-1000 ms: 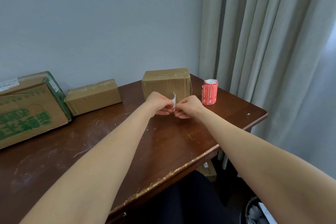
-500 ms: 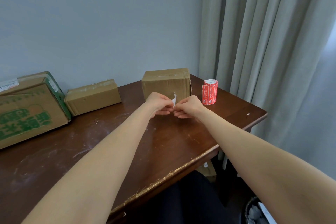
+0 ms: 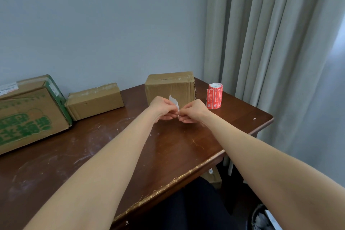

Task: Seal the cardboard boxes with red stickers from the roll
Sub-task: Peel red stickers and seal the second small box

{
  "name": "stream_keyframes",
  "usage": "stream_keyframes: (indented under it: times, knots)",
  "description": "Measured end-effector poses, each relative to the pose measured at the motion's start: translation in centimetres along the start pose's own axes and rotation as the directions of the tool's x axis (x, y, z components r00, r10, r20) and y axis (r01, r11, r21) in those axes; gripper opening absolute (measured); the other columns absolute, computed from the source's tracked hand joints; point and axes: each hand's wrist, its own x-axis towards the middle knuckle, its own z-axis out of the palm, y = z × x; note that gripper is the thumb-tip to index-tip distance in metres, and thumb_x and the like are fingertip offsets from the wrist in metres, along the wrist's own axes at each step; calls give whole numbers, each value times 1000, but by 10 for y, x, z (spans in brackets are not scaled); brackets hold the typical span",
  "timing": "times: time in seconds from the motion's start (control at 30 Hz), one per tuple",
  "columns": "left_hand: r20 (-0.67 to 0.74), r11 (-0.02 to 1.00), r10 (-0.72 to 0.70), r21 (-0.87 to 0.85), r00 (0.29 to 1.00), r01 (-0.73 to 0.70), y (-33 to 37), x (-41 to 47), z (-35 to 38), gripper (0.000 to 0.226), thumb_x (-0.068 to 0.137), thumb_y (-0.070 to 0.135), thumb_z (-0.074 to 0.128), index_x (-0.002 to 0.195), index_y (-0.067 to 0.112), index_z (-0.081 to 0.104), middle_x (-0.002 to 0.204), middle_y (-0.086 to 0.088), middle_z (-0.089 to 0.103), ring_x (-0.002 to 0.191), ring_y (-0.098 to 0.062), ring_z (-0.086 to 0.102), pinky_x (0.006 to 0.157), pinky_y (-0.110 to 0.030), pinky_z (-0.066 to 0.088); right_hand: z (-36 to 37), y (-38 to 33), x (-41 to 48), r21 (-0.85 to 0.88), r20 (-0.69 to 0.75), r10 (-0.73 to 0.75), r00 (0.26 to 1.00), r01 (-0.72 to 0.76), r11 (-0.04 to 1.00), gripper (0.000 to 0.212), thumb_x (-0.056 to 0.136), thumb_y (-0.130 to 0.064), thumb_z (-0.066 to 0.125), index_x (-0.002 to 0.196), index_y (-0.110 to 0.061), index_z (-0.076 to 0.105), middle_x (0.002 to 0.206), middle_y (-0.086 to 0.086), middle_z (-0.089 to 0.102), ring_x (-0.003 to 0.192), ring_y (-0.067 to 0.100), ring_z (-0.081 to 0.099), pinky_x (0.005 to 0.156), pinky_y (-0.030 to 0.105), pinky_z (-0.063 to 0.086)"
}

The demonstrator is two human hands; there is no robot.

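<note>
My left hand (image 3: pixel 162 107) and my right hand (image 3: pixel 194 110) meet above the table, fingertips together, both pinching a small sticker strip (image 3: pixel 173 101) whose white back curls upward. Right behind the hands stands a plain cardboard box (image 3: pixel 169 85). The red sticker roll (image 3: pixel 214 96) stands upright to the right of that box. A flatter cardboard box (image 3: pixel 94 101) lies further left by the wall.
A large cardboard box with green print (image 3: pixel 28 114) fills the table's left end. The dark wooden table (image 3: pixel 104 147) has a worn front edge and a corner at the right. Grey curtains (image 3: pixel 276 52) hang to the right. A bin (image 3: pixel 265 218) sits on the floor.
The white strip between my fingers sticks up a little higher and leans more to the left. Both hands stay in the same place.
</note>
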Motion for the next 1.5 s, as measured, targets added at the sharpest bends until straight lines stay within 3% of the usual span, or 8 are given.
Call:
stream_keyframes:
  times: [0.37, 0.63, 1.2, 1.5]
  knots:
    - [2, 999, -10, -36, 1000, 10, 1, -1, 1, 8, 85, 2, 64, 81, 8, 68, 77, -8, 71, 67, -12, 68, 70, -25, 58, 0, 4, -1, 30, -17, 15, 1000, -14, 999, 13, 88, -6, 62, 78, -3, 69, 70, 11, 69, 61, 13, 67, 58, 21, 58]
    - [-9, 997, -16, -71, 1000, 15, 2, 1, 5, 12, 82, 0, 64, 73, 9, 65, 70, -7, 69, 60, -9, 67, 66, -24, 58, -4, 5, -5, 87, -11, 1, 1000, 0, 996, 4, 85, -4, 66, 82, -2, 69, 73, 13, 70, 62, 13, 68, 56, 20, 56]
    - [-8, 996, -32, -80, 999, 32, 3, 0, 3, 6, 80, 1, 69, 84, 4, 71, 80, -11, 72, 69, -14, 69, 70, -26, 60, -5, 4, -7, 108, 19, -22, 1000, 20, 994, 8, 85, -10, 69, 85, -3, 71, 76, 12, 72, 63, 12, 68, 62, 21, 59]
    - [10, 999, -27, -37, 1000, 27, 2, 0, 4, 5, 82, 3, 66, 83, 5, 71, 83, -12, 74, 71, -13, 70, 75, -28, 59, -6, 5, -3, 5, 0, -55, 998, 55, 998, 7, 85, -8, 69, 82, -2, 72, 77, 14, 72, 66, 15, 68, 64, 21, 59]
